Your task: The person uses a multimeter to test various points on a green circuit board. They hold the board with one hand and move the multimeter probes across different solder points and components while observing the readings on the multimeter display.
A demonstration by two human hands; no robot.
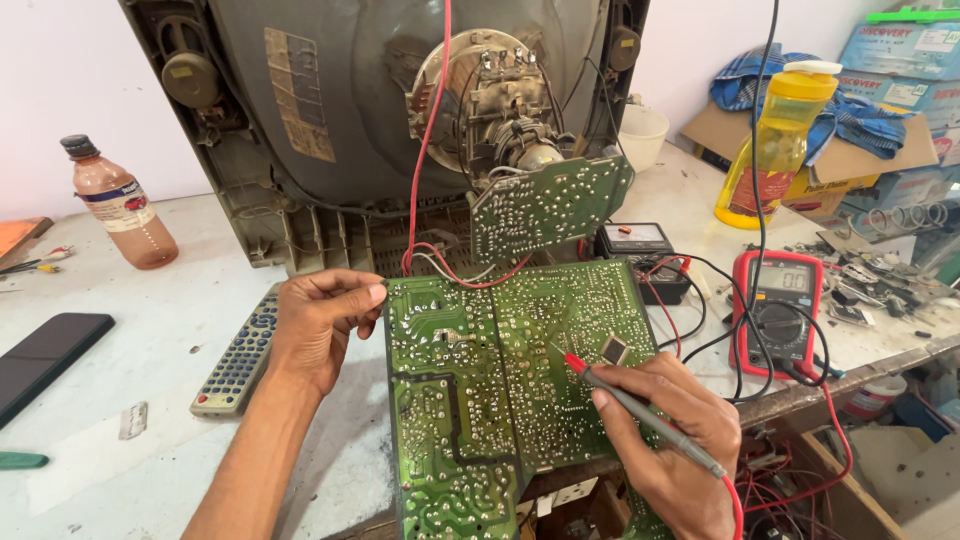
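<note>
- The large green circuit board [500,380] stands tilted, solder side towards you, in front of the opened television set [330,120] on the worktop [150,400].
- Your left hand [320,320] has its grip closed on the board's upper left corner, thumb and fingers pinching the edge.
- Your right hand [670,430] has its grip closed round a red-tipped test probe [640,415], pen-fashion; the tip touches the solder side right of the board's middle.
- The probe's red lead runs towards the red multimeter [780,310], which lies to the right of the board.
- A grey remote control [235,355] lies just beside your left wrist; a yellow bottle [775,145] stands farther back on the right.
</note>
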